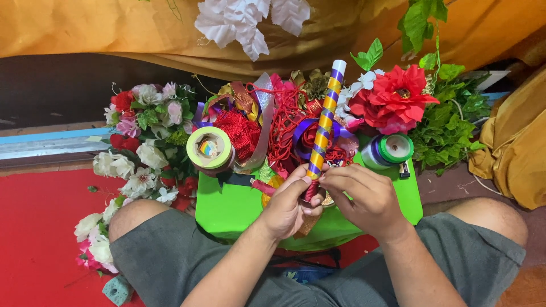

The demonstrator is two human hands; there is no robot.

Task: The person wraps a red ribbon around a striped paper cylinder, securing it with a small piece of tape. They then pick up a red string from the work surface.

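Both hands, left hand (290, 207) and right hand (364, 196), are clenched on the lower end of a purple-and-yellow striped stick (324, 122), held upright over the green box (227, 207). Its top is ringed closely by red ribbon (284, 131), tape rolls (209, 149) and artificial flowers (398, 94); open room is left only toward the knees.

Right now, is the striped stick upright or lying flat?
Roughly upright, leaning slightly right. The yellow-and-purple striped stick rises above the green box; the left hand and right hand pinch its lower end.
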